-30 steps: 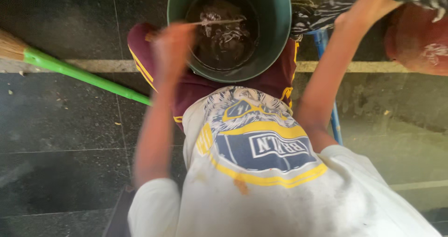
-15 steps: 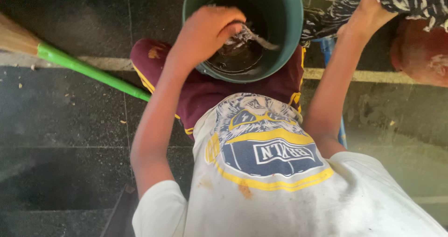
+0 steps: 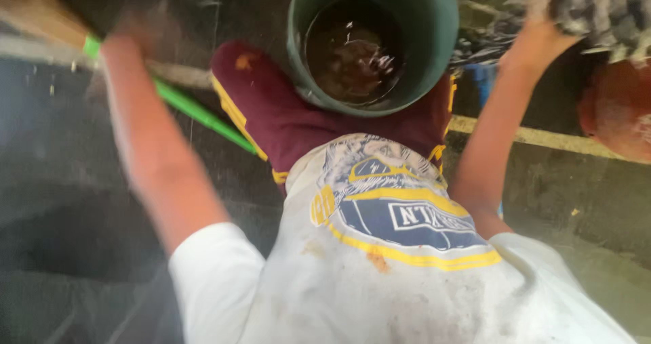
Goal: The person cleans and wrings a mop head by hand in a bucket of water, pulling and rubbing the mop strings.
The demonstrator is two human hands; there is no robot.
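Observation:
A green bucket (image 3: 434, 59) with dark, murky water stands in front of my knees, which are covered by maroon shorts (image 3: 285, 120). My left hand (image 3: 129, 29) is a blur at the upper left, raised above the green broom handle (image 3: 196, 110); its fingers cannot be made out. My right hand (image 3: 539, 15) is lifted at the upper right edge, against a black-and-white checkered cloth (image 3: 603, 12) that it seems to grip. My white printed shirt (image 3: 393, 249) fills the lower middle.
The broom's straw head (image 3: 34, 12) lies at the upper left on the dark stone floor (image 3: 68, 181). A yellow floor line (image 3: 556, 139) runs to the right. A reddish round object (image 3: 620, 110) sits at the right edge, with something blue (image 3: 485, 79) behind my right arm.
My left hand has left the bucket, where it held something pale over the water, and swung up to the upper left. The view has tilted and moved closer to the bucket.

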